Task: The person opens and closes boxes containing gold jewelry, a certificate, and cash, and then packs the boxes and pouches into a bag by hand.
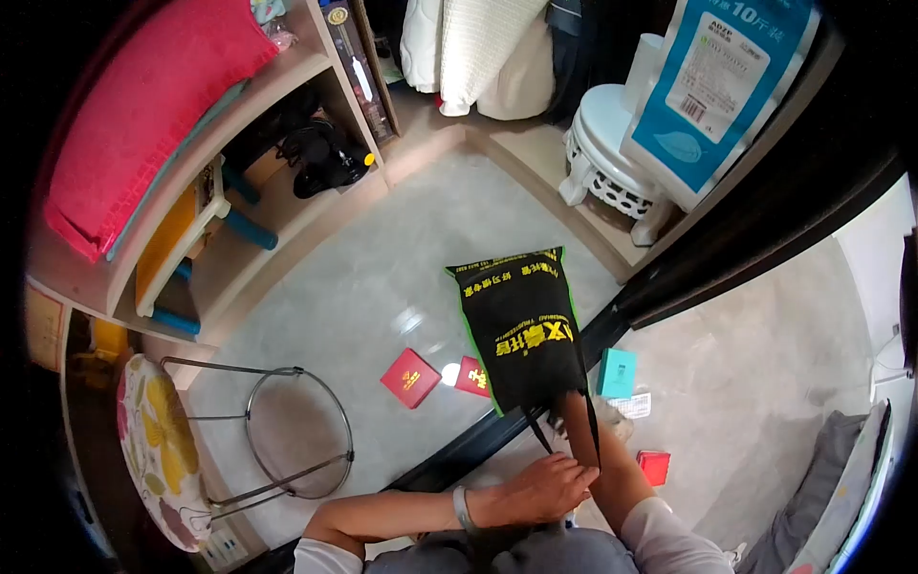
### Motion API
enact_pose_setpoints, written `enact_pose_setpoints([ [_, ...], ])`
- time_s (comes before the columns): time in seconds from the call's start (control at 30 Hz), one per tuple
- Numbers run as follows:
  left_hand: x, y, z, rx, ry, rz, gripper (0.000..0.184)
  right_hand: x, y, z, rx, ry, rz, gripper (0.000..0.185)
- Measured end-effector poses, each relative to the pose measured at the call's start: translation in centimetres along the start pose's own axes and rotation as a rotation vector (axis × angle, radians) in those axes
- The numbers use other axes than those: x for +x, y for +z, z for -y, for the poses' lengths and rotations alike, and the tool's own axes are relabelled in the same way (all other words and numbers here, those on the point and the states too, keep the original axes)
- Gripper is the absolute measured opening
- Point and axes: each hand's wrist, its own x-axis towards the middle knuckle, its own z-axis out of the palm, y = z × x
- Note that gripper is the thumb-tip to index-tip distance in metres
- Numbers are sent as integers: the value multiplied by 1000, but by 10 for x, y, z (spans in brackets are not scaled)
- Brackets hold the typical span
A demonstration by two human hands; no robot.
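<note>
A black tote bag (pixel 516 330) with yellow lettering and green edges lies over the grey floor, its opening toward me. My left hand (pixel 547 488), with a bracelet at the wrist, has its fingers closed on the bag's strap. My right forearm reaches to the bag's mouth, and the hand is hidden inside or behind it. Left of the bag lies a red box (pixel 411 377), and a second red box (pixel 472 376) is partly covered by the bag. To the right are a teal box (pixel 617 373) and a small red box (pixel 654 467).
A stool (pixel 158 440) with a floral seat lies tipped over at left. Shelves (pixel 287 77) hold a pink bundle. A white stool (pixel 612 129) and a blue-white package (pixel 717 86) stand at upper right. A dark door track (pixel 449 454) crosses the floor.
</note>
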Motion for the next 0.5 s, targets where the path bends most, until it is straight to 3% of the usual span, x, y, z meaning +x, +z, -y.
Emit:
enact_pose_setpoints([
  [0.1,-3,2,7,23,-67,94,46,-3,-8,1,47,4,-16,29],
  [0.2,-6,4,20,-37,-42,-14,50,-23,-19,1,142,-12,-64,28],
  [0.27,0,-23,31,117,89,-379,50,-55,-27,1,201,-5,-91,28],
  [0.33,-13,-49,55,85,-55,-494,47,-98,-42,2,246,14,-117,27],
  [0.4,-35,-58,90,68,-357,-643,40,-137,-56,1,280,41,-159,27],
  [0.5,-81,-53,161,232,-657,-786,61,-184,-78,6,308,77,-213,27],
])
